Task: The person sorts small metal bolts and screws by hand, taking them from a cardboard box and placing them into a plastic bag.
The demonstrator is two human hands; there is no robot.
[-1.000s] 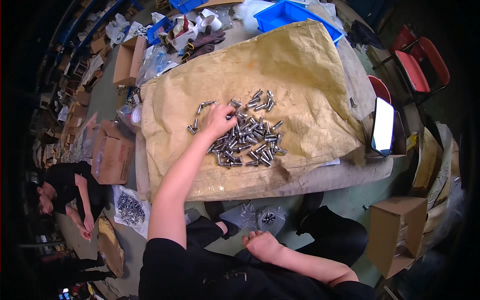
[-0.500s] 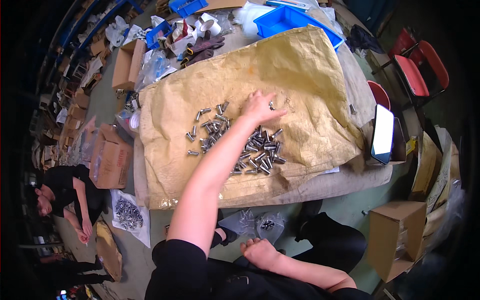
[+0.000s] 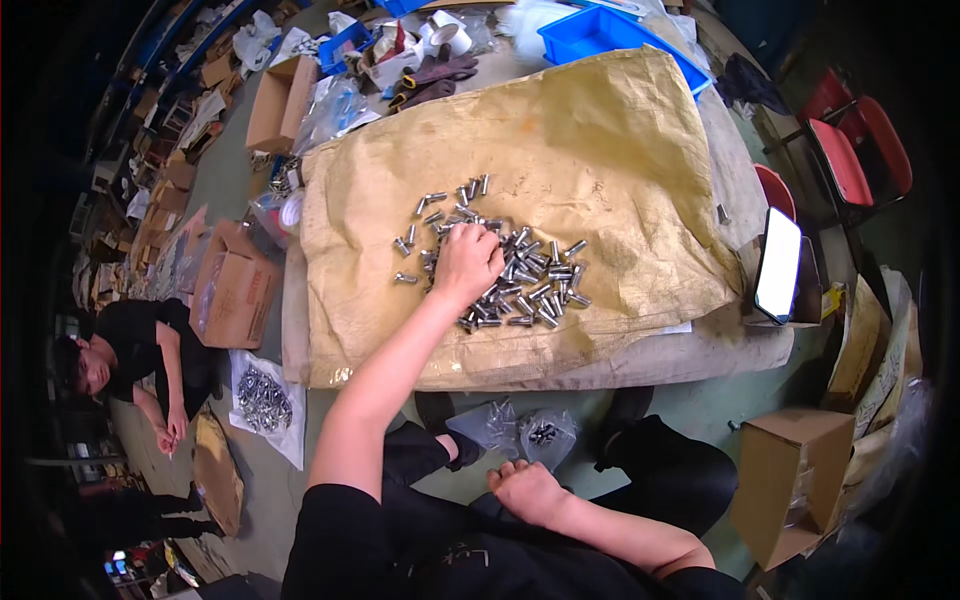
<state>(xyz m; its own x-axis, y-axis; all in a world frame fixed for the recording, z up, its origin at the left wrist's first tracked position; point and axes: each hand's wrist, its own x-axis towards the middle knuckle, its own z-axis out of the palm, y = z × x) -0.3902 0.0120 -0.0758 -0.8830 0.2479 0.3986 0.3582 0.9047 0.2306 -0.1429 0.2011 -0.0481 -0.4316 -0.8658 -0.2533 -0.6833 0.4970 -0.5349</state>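
Note:
A heap of shiny metal bolts (image 3: 540, 285) lies on a yellowish woven sheet (image 3: 620, 180) spread over the table. Over the heap's left part, my left hand (image 3: 468, 262) is closed, fingers curled down among the bolts. Its fingertips are hidden, so what they grip cannot be made out. Several loose bolts (image 3: 473, 188) lie just beyond this hand, and a single bolt (image 3: 405, 278) rests to its left. Down by my lap, away from the table, my right hand (image 3: 530, 490) is curled in a loose fist with nothing visible in it.
Plastic bags (image 3: 548, 434) with metal parts lie on the floor between my legs. A phone (image 3: 778, 268) stands at the table's right. Blue bins (image 3: 590, 38) and dark gloves (image 3: 435, 80) are at the back. To the left, a co-worker (image 3: 150, 350) sits by a bag of bolts (image 3: 265, 398).
My left hand has come back from beyond the heap onto its left part, and its spread fingers are now curled. My right hand stays by my lap. The whole view has shifted slightly.

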